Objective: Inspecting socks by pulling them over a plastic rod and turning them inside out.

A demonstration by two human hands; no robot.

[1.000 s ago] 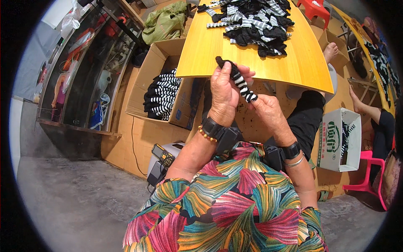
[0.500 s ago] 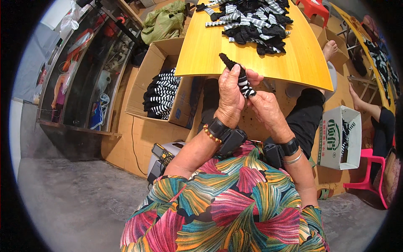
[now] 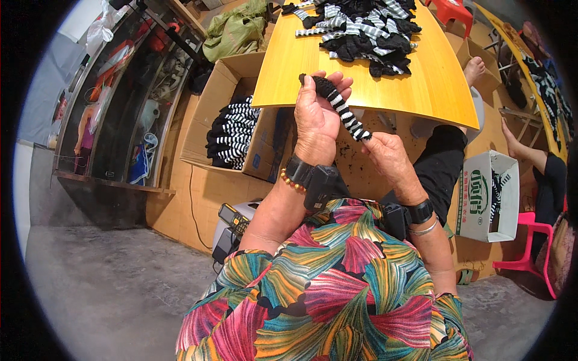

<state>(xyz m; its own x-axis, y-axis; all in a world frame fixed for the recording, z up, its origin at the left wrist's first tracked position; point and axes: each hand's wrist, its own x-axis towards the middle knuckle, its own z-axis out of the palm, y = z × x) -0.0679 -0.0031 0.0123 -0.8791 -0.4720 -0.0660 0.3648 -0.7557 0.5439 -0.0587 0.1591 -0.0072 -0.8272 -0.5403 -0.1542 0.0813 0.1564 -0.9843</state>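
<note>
A small black sock with white stripes point(image 3: 344, 112) is stretched on a slant between my hands, just off the table's near edge. My left hand point(image 3: 316, 125) is turned palm up under its dark end, with the thumb at the tip and the fingers partly curled behind it. At the other, striped end, my right hand point(image 3: 391, 159) pinches the edge between thumb and fingers. On the yellow table point(image 3: 289, 78) beyond lies a loose heap of black, grey and white striped socks point(image 3: 367, 36).
Striped socks fill part of a cardboard box point(image 3: 195, 135) left of the table. To the right, a white carton point(image 3: 475, 198) holds more, beside a pink stool point(image 3: 524, 246). A dark shelf unit point(image 3: 111, 120) stands far left. Another person's bare foot point(image 3: 474, 69) shows at the table's right.
The sock has been drawn out longer and straighter. My left hand has moved left and opened its palm upward; my right hand has shifted slightly down and right, still pinching the sock's end.
</note>
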